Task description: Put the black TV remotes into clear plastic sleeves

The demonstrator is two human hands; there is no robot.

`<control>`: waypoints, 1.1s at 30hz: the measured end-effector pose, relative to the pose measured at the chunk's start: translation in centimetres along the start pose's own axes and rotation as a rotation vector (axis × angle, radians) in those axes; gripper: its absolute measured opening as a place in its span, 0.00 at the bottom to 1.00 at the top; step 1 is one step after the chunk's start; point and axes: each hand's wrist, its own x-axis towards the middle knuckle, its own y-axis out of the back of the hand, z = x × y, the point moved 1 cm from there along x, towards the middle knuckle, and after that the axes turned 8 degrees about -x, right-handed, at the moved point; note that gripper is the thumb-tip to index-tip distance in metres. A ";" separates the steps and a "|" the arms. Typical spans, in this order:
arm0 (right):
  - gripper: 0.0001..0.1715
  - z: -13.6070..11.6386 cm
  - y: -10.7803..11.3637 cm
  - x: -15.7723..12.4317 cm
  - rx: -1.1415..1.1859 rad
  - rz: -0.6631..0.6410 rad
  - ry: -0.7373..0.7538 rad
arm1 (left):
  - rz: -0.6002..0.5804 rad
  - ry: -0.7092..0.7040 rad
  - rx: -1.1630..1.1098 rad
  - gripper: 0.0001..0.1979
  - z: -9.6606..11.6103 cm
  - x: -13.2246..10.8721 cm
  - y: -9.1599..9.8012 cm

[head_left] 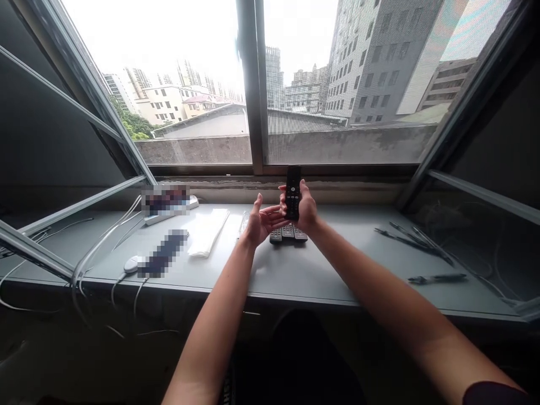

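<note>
A black remote control (292, 194) stands nearly upright in my right hand (307, 208), its buttons turned toward me and the fingers wrapped round it. Just to the left, my left hand (262, 221) is open, palm up with the fingers spread and their tips close to the remote's lower end. Whether those fingertips touch it I cannot tell. Below both hands, several more remotes (288, 233) lie side by side on the grey table (337, 275), their far parts hidden by my hands. A clear plastic wrapper (243, 225) lies behind my left wrist.
White flat bags (208, 233) lie left of my hands. Farther left are a white power strip (171, 214), a round white charger (131, 264), a blurred-out dark object (163, 254) and loose cables. A pen (437, 278) and dark cables (415, 239) lie right. A window stands behind.
</note>
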 end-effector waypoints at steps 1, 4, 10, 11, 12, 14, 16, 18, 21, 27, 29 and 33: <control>0.30 0.1 -0.2 -0.1 0.033 -0.016 -0.020 | 0.024 -0.039 0.007 0.40 -0.1 0.0 0.1; 0.22 0.3 -0.6 -0.8 0.140 -0.039 -0.091 | 0.055 -0.166 0.049 0.37 -0.6 0.3 0.4; 0.19 0.6 -0.5 -2.8 0.347 -0.090 -0.221 | 0.056 -0.294 0.176 0.35 -0.9 0.9 1.0; 0.19 0.7 -0.5 -3.1 0.368 -0.112 -0.242 | 0.073 -0.328 0.206 0.35 -0.9 0.9 1.1; 0.20 0.9 -0.5 -3.3 0.384 -0.133 -0.264 | 0.095 -0.372 0.245 0.35 -0.9 0.8 1.1; 0.21 1.4 -0.5 -3.6 0.403 -0.160 -0.309 | 0.159 -0.480 0.355 0.34 -0.8 0.6 1.3; 0.20 1.9 -0.5 -3.7 0.404 -0.158 -0.369 | 0.250 -0.597 0.525 0.32 -0.8 0.3 1.4; 0.20 2.3 -0.7 -3.7 0.408 -0.142 -0.421 | 0.344 -0.693 0.719 0.30 -0.9 0.0 1.6; 0.19 2.5 -0.9 -3.8 0.399 -0.119 -0.463 | 0.426 -0.739 0.920 0.29 -1.0 -0.3 1.9; 0.19 2.3 -1.0 -3.9 0.372 -0.075 -0.498 | 0.427 -0.755 1.015 0.28 -0.9 -0.2 2.3; 0.18 2.4 -1.0 -3.8 0.371 -0.074 -0.492 | 0.429 -0.749 1.031 0.28 -0.9 -0.2 2.4; 0.19 2.8 -1.2 -3.8 0.346 -0.095 -0.443 | 0.431 -0.745 1.049 0.27 -0.8 -0.2 2.5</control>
